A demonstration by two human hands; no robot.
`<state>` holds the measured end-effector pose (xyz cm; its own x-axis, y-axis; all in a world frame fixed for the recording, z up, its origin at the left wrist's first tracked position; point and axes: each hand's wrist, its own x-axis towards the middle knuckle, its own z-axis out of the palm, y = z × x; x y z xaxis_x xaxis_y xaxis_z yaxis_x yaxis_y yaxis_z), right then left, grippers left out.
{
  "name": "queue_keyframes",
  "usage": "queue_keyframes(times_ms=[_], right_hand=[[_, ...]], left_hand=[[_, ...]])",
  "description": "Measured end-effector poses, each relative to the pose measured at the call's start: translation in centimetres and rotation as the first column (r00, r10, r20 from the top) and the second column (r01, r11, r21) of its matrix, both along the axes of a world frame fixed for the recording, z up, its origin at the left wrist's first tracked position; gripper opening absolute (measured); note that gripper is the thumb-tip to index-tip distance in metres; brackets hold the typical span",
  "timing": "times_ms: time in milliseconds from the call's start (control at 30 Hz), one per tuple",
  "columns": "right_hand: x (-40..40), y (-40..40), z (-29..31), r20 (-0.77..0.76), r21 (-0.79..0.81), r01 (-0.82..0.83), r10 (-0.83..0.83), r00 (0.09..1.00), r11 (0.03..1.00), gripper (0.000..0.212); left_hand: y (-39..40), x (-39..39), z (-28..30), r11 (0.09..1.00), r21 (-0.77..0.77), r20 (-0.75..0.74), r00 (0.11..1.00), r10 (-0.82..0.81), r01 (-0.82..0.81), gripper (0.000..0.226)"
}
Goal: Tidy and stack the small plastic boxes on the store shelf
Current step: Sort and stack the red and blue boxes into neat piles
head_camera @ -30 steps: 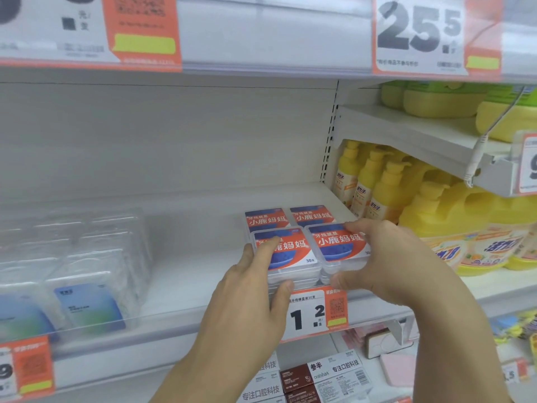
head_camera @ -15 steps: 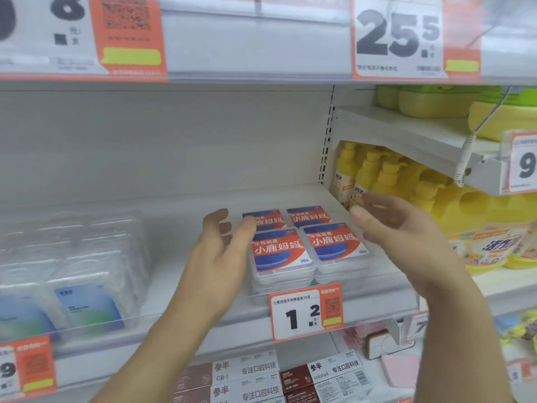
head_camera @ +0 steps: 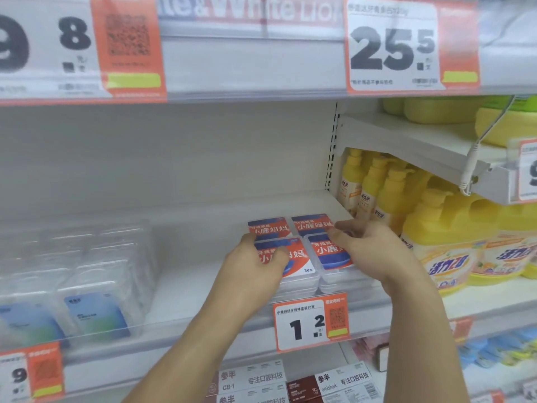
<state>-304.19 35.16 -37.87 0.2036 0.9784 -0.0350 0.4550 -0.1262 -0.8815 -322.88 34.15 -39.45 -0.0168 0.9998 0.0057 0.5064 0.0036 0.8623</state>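
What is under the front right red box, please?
Under the front right box at least one more clear box shows, stacked. The right hand covers the stack's right side, so the count is unclear.

Clear glossy plastic boxes (head_camera: pixel 302 271) with paper labels sit on a smooth matt white shelf (head_camera: pixel 186 286).

Your left hand (head_camera: pixel 255 266) and right hand (head_camera: pixel 374 251) are both bare, with no gloves, rings or watch on either one. Your forearms are uncovered for all of their visible length, from the wrists above the 1.2 price tag (head_camera: pixel 311 321) down to the bottom edge of the view below it, and no sleeve hem or cuff shows anywhere. What can be seen of your fingernails looks short and plain.
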Motion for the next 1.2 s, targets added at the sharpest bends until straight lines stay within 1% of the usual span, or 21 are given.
queue_keyframes(times_ms=[200,267,333,400,467,500,567,600,667,733,800,867,1000,1133,1200], right_hand=[[0.1,0.0,0.0,0.025,-0.016,-0.021,0.021,0.999,1.0,0.033],[0.3,0.0,-0.2,0.024,-0.019,-0.03,0.03,0.999,0.999,0.036],[0.5,-0.1,-0.4,-0.012,-0.007,-0.039,0.039,0.999,0.999,0.04],[0.6,-0.3,-0.4,-0.067,-0.013,-0.067,0.066,0.996,0.998,0.05],[0.9,-0.7,-0.4,-0.049,-0.028,-0.095,0.094,0.994,0.995,0.066],[1.2,-1.0,-0.4,-0.015,-0.032,-0.109,0.108,0.994,0.994,0.077],[2.1,-1.8,-0.4,0.042,-0.024,-0.116,0.117,0.992,0.993,0.1],[2.6,-2.2,-0.4,0.049,-0.024,-0.118,0.119,0.992,0.993,0.107],[3.2,-3.2,0.1,0.047,-0.042,-0.147,0.149,0.988,0.988,0.112],[3.4,-3.9,0.3,0.054,-0.064,-0.199,0.203,0.978,0.978,0.119],[3.2,-4.2,0.5,0.073,-0.073,-0.234,0.239,0.968,0.969,0.126],[3.1,-4.0,0.3,0.109,-0.062,-0.241,0.246,0.963,0.969,0.129],[2.8,-3.7,-0.1,0.166,-0.034,-0.199,0.202,0.965,0.979,0.113],[2.8,-3.6,-0.4,0.177,-0.009,-0.169,0.168,0.97,0.986,0.119],[2.8,-3.6,-0.4,0.206,0.003,-0.174,0.17,0.964,0.985,0.113]], left_hand=[[-0.1,-0.1,0.2,1.0,-0.027,-0.023,1.0,-0.009,0.008,0.022],[-0.2,0.0,0.4,0.999,-0.042,0.002,1.0,-0.008,0.008,0.022],[-0.5,0.1,0.7,0.998,-0.061,0.043,0.999,-0.006,0.009,0.024],[-0.9,0.0,0.9,0.998,-0.063,0.082,0.997,0.004,0.001,0.029],[-1.7,-0.4,1.3,0.999,-0.041,0.076,0.997,0.011,-0.008,0.04],[-2.2,-0.7,1.4,1.0,-0.026,0.041,0.999,0.007,-0.006,0.051],[-3.4,-1.6,1.3,1.0,0.003,-0.085,0.996,-0.008,0.008,0.085],[-3.9,-1.9,1.2,1.0,0.019,-0.148,0.989,-0.017,0.02,0.095],[-4.7,-2.3,0.5,0.997,0.057,-0.195,0.98,-0.035,0.047,0.102],[-5.1,-2.3,-0.4,0.995,0.095,-0.185,0.982,-0.026,0.044,0.098],[-5.3,-2.2,-1.1,0.988,0.15,-0.188,0.982,0.005,0.024,0.087],[-5.4,-2.0,-1.5,0.982,0.19,-0.187,0.982,0.033,0.003,0.078],[-5.3,-1.8,-1.8,0.972,0.229,-0.176,0.98,0.094,-0.052,0.068],[-5.3,-1.8,-1.8,0.969,0.239,-0.151,0.983,0.106,-0.068,0.058],[-5.4,-1.8,-1.8,0.969,0.239,-0.142,0.985,0.101,-0.065,0.056]])
